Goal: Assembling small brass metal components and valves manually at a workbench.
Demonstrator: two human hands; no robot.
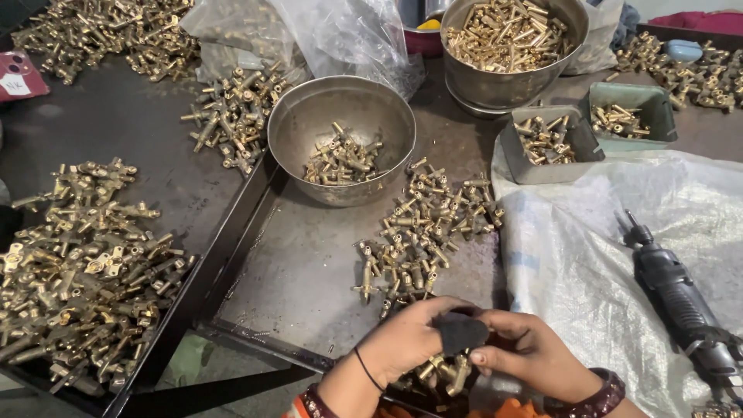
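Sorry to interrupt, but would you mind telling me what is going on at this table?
A person's left hand and right hand meet over a brass fitting, with a small dark pad pinched between them. More brass fittings lie in a loose heap just ahead, in a steel bowl and on the dark tray at left. A black power tool lies on the plastic sheet.

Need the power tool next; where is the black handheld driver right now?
In the head view, the black handheld driver lies at far right on the white plastic sheet, just right of the right hand.
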